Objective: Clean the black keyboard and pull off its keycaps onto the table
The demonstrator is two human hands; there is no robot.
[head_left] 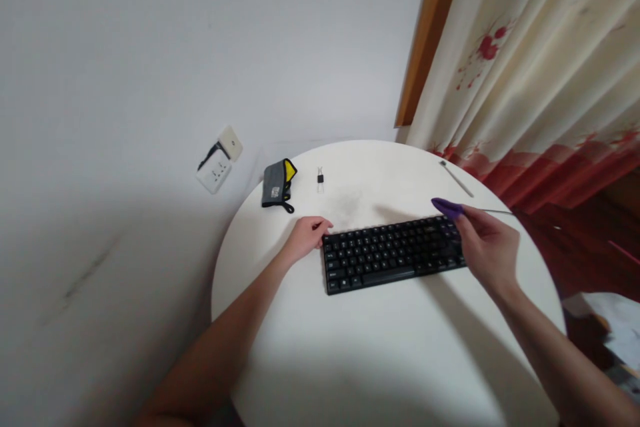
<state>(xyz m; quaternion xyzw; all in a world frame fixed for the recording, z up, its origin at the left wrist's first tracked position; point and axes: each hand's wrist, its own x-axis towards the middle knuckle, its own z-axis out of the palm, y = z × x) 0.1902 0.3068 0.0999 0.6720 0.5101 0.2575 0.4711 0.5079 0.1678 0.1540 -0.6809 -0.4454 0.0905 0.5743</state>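
Black computer keyboard [380, 253] on a round white table [350, 340].
The left hand [306, 237] curls at the keyboard's far-left corner, its hold unclear; the right hand [487, 243], over the right end, pinches a purple piece [447, 207]. Farther off lies a binder clip [321, 179].

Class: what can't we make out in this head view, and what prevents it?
All in the head view:
Keyboard: its right end, hidden behind the right hand.
Purple thing: its held part, covered by that hand.
Grey item: its label, too small to read.
Curtain: cut off by the top and right edges.
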